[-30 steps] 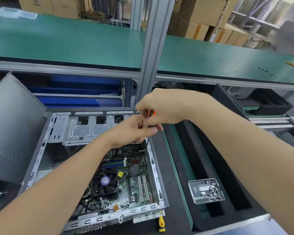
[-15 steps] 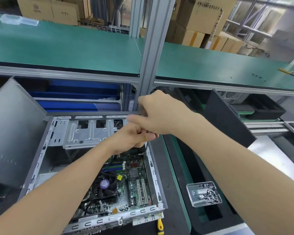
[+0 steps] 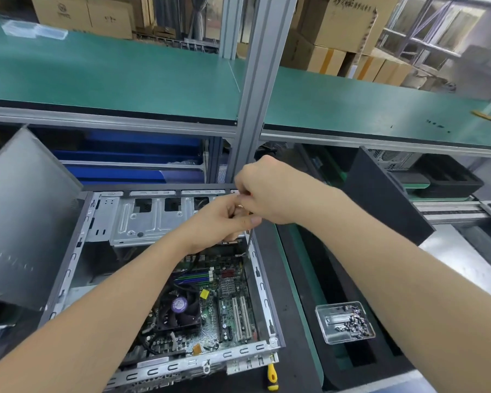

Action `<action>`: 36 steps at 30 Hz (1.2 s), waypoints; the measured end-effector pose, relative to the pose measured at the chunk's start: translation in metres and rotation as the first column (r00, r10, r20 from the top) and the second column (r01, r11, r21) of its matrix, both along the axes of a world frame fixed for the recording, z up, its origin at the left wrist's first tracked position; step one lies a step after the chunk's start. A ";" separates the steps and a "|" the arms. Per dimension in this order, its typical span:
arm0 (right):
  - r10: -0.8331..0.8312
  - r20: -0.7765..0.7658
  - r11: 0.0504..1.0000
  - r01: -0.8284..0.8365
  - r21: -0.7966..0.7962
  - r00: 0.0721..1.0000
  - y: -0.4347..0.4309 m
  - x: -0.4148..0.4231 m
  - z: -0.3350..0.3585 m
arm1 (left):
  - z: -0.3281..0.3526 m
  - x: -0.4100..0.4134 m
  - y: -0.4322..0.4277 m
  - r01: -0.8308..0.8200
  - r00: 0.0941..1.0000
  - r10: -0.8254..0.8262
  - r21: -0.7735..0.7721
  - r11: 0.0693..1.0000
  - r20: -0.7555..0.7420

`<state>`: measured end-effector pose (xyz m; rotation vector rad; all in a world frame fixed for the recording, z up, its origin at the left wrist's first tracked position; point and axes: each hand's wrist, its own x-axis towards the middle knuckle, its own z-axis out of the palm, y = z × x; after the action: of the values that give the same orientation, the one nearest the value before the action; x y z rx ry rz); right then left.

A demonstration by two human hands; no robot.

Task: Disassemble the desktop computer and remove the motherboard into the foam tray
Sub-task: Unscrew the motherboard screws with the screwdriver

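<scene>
Green-matted bench shelves back the open grey metal computer case (image 3: 268,304). The right hand (image 3: 267,194) grips a slim steel-shafted screwdriver (image 3: 249,241), and the left hand (image 3: 224,219) pinches its shaft, which has newly emerged below them. Its tip is on the green motherboard (image 3: 227,302), probably at a mounting screw. The board is still in the case and the black foam tray (image 3: 309,279) waits.

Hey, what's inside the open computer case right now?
A green motherboard with a black fan lies in the case. Its far corner is hidden by the left hand and the right hand, which grips a screwdriver.
</scene>
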<state>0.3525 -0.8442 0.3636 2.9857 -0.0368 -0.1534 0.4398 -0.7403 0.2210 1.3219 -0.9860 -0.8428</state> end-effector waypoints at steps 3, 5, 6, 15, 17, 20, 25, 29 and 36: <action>0.130 -0.109 0.987 -0.117 0.114 0.986 -0.010 -0.005 0.011 | 0.003 0.001 -0.002 0.010 1.000 -0.009 0.025 1.000 -0.009; 0.189 -0.170 0.972 -0.160 0.170 0.967 -0.016 -0.004 0.015 | 0.006 0.000 -0.004 0.040 0.999 -0.040 0.041 0.998 -0.017; 0.205 -0.199 0.967 -0.167 0.194 0.958 -0.019 -0.003 0.017 | 0.007 -0.001 -0.005 0.069 0.998 -0.069 0.034 0.997 -0.007; 0.207 -0.282 0.945 -0.116 0.307 0.937 -0.023 -0.001 0.020 | 0.008 -0.010 -0.009 0.140 0.990 -0.140 0.013 0.990 0.034; 0.176 -0.210 0.948 -0.108 0.299 0.962 -0.018 -0.006 0.016 | 0.009 -0.012 -0.007 0.121 0.992 -0.122 0.026 0.992 0.032; 0.050 0.066 0.965 -0.066 0.256 0.997 -0.004 -0.013 0.004 | 0.009 -0.011 -0.004 0.033 0.997 -0.037 0.063 0.997 0.068; -0.327 0.392 0.940 0.339 0.040 0.860 0.030 -0.008 -0.020 | 0.011 -0.016 0.004 0.055 0.985 -0.068 0.091 0.994 0.157; -0.315 0.283 0.948 0.313 0.055 0.906 0.031 -0.004 -0.025 | 0.013 -0.013 0.008 0.054 0.987 -0.067 0.097 0.994 0.144; -0.005 0.029 1.000 0.005 0.000 1.000 0.014 0.002 -0.007 | 0.009 -0.003 0.006 0.061 0.991 -0.064 0.031 0.998 0.119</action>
<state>0.3549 -0.8305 0.3569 2.9877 -0.0474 -0.1102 0.4366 -0.7343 0.2295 1.3838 -1.1180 -0.8343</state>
